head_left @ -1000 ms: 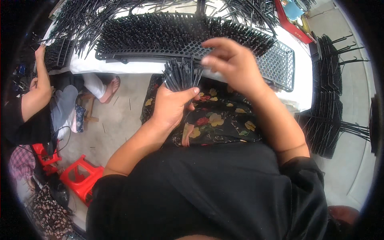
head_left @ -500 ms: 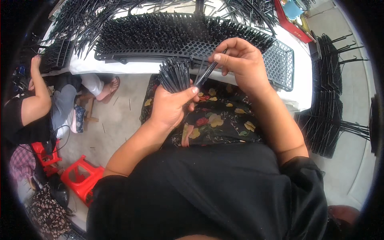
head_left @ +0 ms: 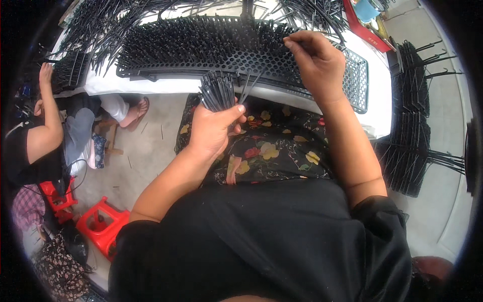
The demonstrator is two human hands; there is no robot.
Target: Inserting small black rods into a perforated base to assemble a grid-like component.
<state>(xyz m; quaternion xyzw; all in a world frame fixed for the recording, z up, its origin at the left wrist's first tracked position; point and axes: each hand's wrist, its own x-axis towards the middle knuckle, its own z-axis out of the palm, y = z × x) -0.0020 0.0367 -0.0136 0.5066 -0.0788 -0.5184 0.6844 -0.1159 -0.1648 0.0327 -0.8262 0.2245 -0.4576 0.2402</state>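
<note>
My left hand [head_left: 211,128] is closed around a bundle of thin black sticks [head_left: 216,91], held upright just in front of the table edge. A couple of its sticks lean out to the right, apart from the rest. Over the long black perforated rack [head_left: 356,83] my right hand [head_left: 319,65] is raised, thumb and forefinger pinched together at the standing pieces. What that pinch holds, if anything, cannot be made out against the dark background. Many black sticks [head_left: 181,43] stand in the rack's holes; bare holes show along its front and right end.
Loose black sticks [head_left: 110,25] lie heaped on the white-covered table [head_left: 110,83]. A red box [head_left: 370,35] stands at the far right corner. Stacked black racks [head_left: 410,141] are on the floor to the right. Another person [head_left: 45,131] sits at left, near a red stool [head_left: 103,224].
My right hand has moved up and away from the bundle to the rack. My left hand keeps the bundle, shifted slightly left.
</note>
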